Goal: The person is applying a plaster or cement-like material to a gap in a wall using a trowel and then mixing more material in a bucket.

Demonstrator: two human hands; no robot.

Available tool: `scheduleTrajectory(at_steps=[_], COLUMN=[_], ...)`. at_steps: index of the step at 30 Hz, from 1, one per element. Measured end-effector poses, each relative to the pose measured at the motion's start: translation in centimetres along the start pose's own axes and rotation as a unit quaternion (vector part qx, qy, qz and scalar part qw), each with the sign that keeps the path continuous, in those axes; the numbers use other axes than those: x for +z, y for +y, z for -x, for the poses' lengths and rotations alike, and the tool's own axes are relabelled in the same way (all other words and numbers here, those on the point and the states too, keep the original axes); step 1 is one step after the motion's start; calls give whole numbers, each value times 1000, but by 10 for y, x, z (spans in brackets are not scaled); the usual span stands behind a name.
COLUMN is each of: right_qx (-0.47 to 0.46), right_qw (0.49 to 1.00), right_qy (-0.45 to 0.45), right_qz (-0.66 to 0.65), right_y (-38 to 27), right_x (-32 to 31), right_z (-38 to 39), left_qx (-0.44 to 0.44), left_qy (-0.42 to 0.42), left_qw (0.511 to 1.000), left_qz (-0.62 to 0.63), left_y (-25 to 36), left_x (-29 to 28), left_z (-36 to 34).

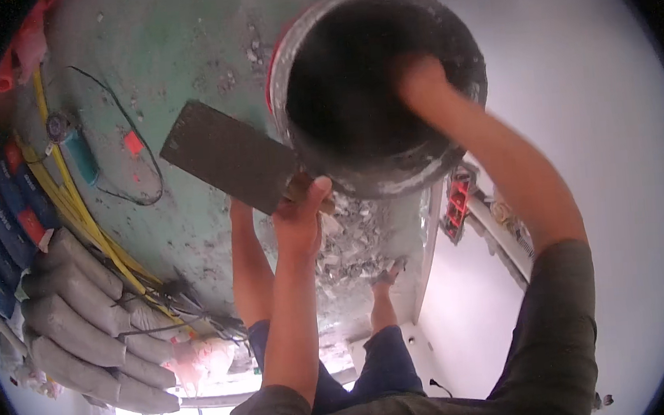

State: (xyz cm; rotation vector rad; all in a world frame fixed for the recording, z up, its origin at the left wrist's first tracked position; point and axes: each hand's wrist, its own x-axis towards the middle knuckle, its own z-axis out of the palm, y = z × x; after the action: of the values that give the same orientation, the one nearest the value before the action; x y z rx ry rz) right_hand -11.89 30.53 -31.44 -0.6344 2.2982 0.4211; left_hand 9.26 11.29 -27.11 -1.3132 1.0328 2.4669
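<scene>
A plastering trowel [228, 157] with a flat, dark rectangular plate is held out to the left of the bucket. The fingers of my left hand [298, 224] are wrapped round its wooden handle, with the thumb on top. A large round bucket [392, 181], its rim crusted with grey, stands just right of the trowel. My right hand [422, 82] reaches down into its dark inside. Motion smears that hand and the shadow swallows its fingers, so whether it grips anything is hidden. The bucket's contents are too dark to make out.
Rubble [358, 240] lies on the greenish floor [181, 71] below the bucket. Yellow hoses [83, 211], grey sacks [83, 321] and blue-and-red packs [5, 210] line the left side. A teal bottle-like object [80, 157] lies by a black cord. A white wall [571, 72] rises at right.
</scene>
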Motion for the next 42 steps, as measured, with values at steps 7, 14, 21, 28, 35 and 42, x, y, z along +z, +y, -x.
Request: scheduleTrajectory(at_steps=[7,14,21,28,35,42], right_qx=[-70,-165,-185,-18,-22,-45], right_qw=[977,985,968,995,981,992], right_qy=[199,11,-156,7,173,114], right_qz=[21,52,66,100,-90,-4], right_y=[-36,-64,-28,-6,-75,-126], right_x=[46,13,-8,15,69,64], right_z=[-96,-50,40,-48,-120,-78], left_qx=[-24,-47,-27,-17,-33,-46], left_qy=[29,-8,-3,-8,16,-9], left_qw=[999,998,1000,1000,999,999], left_qz=[15,38,14,25,-6,7], left_y=[0,5,-1,5,9,3], left_x=[7,2,1,7,-4,-6], left_z=[3,0,-1,0,4,1])
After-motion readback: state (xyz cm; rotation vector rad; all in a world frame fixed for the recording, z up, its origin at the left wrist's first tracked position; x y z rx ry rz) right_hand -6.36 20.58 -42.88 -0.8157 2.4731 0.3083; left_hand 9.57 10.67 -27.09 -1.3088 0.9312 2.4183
